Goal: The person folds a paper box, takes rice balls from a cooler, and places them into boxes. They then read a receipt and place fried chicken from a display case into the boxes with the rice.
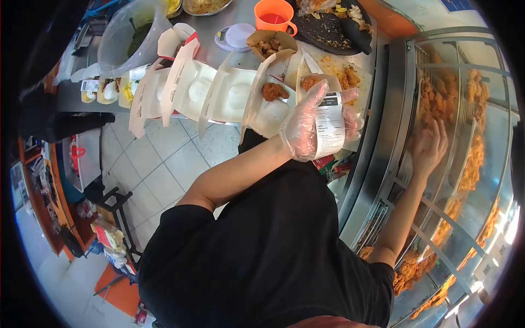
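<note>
My left hand, in a clear plastic glove, is wrapped round a paper takeaway box with a printed white label facing up. A piece of fried chicken shows at the far end of the box. My right hand reaches into the glass display case, its fingers extended beside fried chicken on a rack. Left of the held box, a row of open paper boxes lines the counter edge. The nearest box contains rice and fried chicken; others hold white rice mounds.
At the back stand an orange mug, a round-topped scale and a dark board with food scraps. A knife lies near the boxes. A large plastic bag is at the left. The display case frame borders the right.
</note>
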The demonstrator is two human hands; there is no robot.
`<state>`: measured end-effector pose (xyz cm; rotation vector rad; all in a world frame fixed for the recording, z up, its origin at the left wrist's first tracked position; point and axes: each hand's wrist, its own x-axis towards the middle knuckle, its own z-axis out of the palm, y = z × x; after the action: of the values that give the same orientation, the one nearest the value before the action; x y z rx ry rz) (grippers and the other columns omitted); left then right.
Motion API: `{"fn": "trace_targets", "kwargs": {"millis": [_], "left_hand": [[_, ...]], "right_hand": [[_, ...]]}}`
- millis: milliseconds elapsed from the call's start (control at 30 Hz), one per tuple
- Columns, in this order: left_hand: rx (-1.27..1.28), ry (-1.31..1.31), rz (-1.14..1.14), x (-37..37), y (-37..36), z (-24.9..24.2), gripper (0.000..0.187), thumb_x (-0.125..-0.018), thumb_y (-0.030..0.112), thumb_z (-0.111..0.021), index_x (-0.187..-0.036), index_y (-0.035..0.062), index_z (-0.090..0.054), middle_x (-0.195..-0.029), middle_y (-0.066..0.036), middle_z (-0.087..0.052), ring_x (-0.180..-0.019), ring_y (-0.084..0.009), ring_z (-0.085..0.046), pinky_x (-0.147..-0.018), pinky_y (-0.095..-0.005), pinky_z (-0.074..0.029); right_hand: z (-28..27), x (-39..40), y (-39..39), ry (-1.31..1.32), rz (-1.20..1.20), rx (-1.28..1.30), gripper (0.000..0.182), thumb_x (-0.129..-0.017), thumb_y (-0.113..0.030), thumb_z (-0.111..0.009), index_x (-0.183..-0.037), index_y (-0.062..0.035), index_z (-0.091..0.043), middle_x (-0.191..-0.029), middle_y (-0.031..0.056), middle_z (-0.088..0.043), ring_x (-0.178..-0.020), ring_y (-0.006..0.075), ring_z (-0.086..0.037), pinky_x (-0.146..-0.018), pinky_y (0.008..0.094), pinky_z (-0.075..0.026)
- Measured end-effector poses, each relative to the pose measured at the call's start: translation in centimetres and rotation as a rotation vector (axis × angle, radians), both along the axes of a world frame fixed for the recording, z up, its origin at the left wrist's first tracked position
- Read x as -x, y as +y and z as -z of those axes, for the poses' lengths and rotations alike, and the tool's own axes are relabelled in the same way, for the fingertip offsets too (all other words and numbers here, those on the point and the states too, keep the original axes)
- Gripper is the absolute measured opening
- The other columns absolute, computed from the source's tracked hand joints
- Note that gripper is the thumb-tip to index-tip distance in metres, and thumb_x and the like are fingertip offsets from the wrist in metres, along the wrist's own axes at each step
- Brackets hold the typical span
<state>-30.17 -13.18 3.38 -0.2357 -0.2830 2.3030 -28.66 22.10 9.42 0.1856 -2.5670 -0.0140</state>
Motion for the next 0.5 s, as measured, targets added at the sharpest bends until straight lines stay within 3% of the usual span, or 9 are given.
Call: {"fn": "trace_targets", "kwargs": {"millis": [100, 200, 500], "left_hand": [[0.025, 0.070, 0.007, 0.3, 0.5, -0.3, 0.073, -0.098, 0.066, -0.052, -0.139, 0.0054, -0.052, -0.099, -0.016, -0.071, -0.096, -0.0307, -0.068, -0.093, -0.0480, -0.053], [0.081, 0.152, 0.011, 0.5, 0.5, -0.9, 0.081, -0.095, 0.071, -0.050, -0.141, 0.0047, -0.051, -0.102, -0.018, -0.070, -0.098, -0.0308, -0.068, -0.092, -0.0476, -0.054], [-0.116, 0.027, 0.069, 2.0, 0.1, -2.9, 0.078, -0.098, 0.071, -0.043, -0.139, 0.0053, -0.053, -0.100, -0.017, -0.069, -0.096, -0.0322, -0.066, -0.090, -0.0459, -0.055]], "right_hand": [[0.6, -1.2, 4.2, 0.073, 0.088, -0.309, 0.045, -0.090, -0.010, -0.062, -0.135, -0.0148, -0.065, -0.146, 0.0089, -0.057, -0.137, 0.0291, -0.052, -0.116, 0.0470, -0.038], [1.0, -3.0, 4.8, 0.016, 0.167, -0.431, 0.046, -0.089, -0.012, -0.060, -0.135, -0.0161, -0.065, -0.147, 0.0067, -0.057, -0.138, 0.0264, -0.052, -0.118, 0.0475, -0.036], [1.0, -7.9, 4.8, 0.074, 0.181, -0.357, 0.034, -0.088, -0.005, -0.064, -0.119, -0.0127, -0.072, -0.140, 0.0093, -0.063, -0.131, 0.0267, -0.058, -0.116, 0.0491, -0.037]]}}
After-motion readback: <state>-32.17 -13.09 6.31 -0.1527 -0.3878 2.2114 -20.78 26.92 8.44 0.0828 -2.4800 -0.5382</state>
